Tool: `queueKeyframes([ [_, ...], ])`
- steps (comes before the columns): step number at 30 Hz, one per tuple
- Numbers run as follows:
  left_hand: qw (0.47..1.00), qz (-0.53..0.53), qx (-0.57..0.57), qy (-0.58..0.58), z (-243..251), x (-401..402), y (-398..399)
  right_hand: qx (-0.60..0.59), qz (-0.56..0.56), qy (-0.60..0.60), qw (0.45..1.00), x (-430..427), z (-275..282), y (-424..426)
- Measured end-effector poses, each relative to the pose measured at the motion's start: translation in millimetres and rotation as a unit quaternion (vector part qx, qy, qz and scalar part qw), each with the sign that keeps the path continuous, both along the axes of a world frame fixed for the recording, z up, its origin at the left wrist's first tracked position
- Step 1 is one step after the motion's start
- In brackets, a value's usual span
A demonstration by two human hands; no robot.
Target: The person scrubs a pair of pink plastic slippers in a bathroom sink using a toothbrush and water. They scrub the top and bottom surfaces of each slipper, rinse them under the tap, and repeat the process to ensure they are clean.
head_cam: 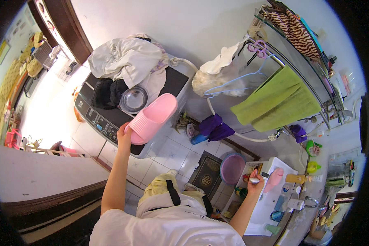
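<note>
My left hand (124, 136) grips a pink slide slipper (153, 120) by its toe end. The slipper is held up in front of a top-loading washing machine (178, 82), its open heel pointing up and to the right. By the white sink (252, 226), my right hand (255, 184) is closed around a small item with a white oval face (254, 180) and a dark end; I cannot tell exactly what it is. Just beyond that hand, a second pink slipper (273, 180) rests at the sink.
Crumpled white cloth (126, 58), black cloth (107, 93) and a clear round bowl (133, 100) lie on the washer lid. A green towel (276, 101) hangs from a rail below a glass shelf. A purple basin (232, 169) stands beside a dark floor mat (206, 172). Bottles (295, 178) line the sink's back.
</note>
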State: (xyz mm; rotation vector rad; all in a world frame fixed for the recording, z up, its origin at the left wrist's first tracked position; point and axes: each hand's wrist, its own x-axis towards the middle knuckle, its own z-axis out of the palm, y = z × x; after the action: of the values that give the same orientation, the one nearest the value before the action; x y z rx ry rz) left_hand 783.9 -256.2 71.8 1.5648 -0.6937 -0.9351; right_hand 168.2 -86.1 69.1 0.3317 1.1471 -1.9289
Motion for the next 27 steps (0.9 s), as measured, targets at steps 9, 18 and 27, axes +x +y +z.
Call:
queueKeyframes([
  [9,0.954,0.069,0.033,-0.289,14,-5,5,-0.038,-0.001,-0.026,0.999,-23,-16,30],
  [18,0.76,0.05,-0.281,-0.584,93,-142,-11,-0.041,-0.104,0.02,0.994,-51,18,81],
  [27,0.796,-0.52,-0.271,-0.15,90,-493,57,0.082,-0.235,0.047,0.967,-107,14,231],
])
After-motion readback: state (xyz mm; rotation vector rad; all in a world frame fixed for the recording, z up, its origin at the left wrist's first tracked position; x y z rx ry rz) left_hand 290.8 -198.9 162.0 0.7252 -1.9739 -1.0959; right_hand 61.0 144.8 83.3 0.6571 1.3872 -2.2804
